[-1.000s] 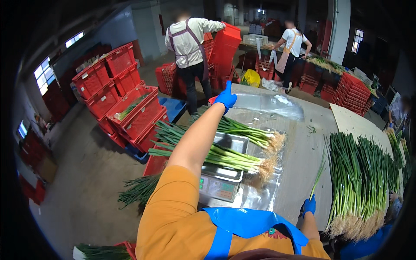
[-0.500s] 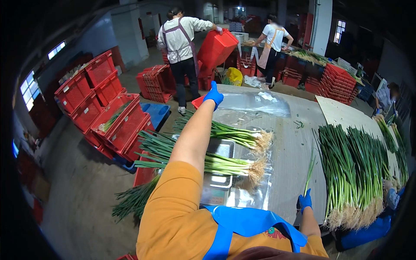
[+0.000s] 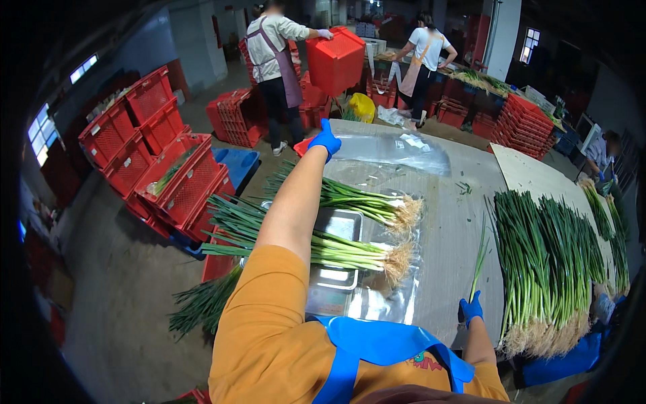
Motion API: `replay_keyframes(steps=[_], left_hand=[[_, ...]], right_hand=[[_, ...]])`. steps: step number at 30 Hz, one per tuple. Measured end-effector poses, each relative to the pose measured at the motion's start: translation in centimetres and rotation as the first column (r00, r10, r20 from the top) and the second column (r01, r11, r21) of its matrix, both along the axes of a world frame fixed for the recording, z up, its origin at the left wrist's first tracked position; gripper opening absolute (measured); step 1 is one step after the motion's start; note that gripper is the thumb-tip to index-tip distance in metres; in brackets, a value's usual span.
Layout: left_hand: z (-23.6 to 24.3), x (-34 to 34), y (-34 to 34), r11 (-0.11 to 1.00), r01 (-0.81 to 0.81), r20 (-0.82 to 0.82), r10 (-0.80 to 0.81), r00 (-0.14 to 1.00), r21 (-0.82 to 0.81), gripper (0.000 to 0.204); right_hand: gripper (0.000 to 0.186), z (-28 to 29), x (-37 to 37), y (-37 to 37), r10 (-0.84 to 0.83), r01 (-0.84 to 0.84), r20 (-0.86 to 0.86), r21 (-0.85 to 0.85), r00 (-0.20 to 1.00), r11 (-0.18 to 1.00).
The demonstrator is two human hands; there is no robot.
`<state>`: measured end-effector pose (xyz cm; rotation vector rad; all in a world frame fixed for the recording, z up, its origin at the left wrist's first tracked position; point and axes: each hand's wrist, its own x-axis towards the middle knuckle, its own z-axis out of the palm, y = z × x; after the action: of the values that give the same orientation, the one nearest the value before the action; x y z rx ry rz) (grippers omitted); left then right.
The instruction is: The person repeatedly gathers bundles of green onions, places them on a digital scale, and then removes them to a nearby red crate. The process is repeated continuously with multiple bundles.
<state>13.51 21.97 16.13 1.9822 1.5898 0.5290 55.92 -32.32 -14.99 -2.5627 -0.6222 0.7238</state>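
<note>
My left hand, in a blue glove, reaches far across the left side of the table with a finger stretched out and nothing visible in it. It is nearest the red crate rim and the clear plastic film. Under my outstretched arm lie two bundles of green onions, a far one and a near one, roots to the right, over metal trays. Low on the right, my right hand, also gloved, is closed round a thin green onion that points away from me.
A large pile of green onions covers the table's right side. Stacked red crates stand left on the floor. A co-worker handles a red crate; another person stands at a far table.
The co-worker's red crate has swung to a more upright position. My left hand has shifted slightly left and up in view. My right hand keeps the green onion, nearly unmoved.
</note>
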Motion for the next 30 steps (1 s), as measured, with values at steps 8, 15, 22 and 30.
replay_keyframes(steps=[8,15,22,30], left_hand=[[-3.1,0.0,1.6,0.999,0.016,0.014,-0.016,1.000,0.045,0.096],[-4.9,1.0,1.5,0.999,0.017,0.047,-0.019,0.999,0.042,0.094],[-6.4,1.7,-4.7,0.923,0.380,-0.009,-0.381,0.925,0.064,0.093],[-0.2,3.1,-25.0,0.497,0.828,0.037,-0.862,0.505,0.260,0.076]], right_hand=[[0.092,1.2,-0.8,0.5,0.052,-0.050,0.059,-0.038,0.997,0.998],[0.092,2.2,-1.0,0.7,0.059,-0.054,0.055,-0.088,0.997,0.995],[0.094,1.3,-0.5,1.1,0.093,-0.076,0.109,-0.152,0.990,0.985],[0.094,2.7,-1.2,1.2,0.077,-0.059,0.086,-0.201,0.993,0.978]])
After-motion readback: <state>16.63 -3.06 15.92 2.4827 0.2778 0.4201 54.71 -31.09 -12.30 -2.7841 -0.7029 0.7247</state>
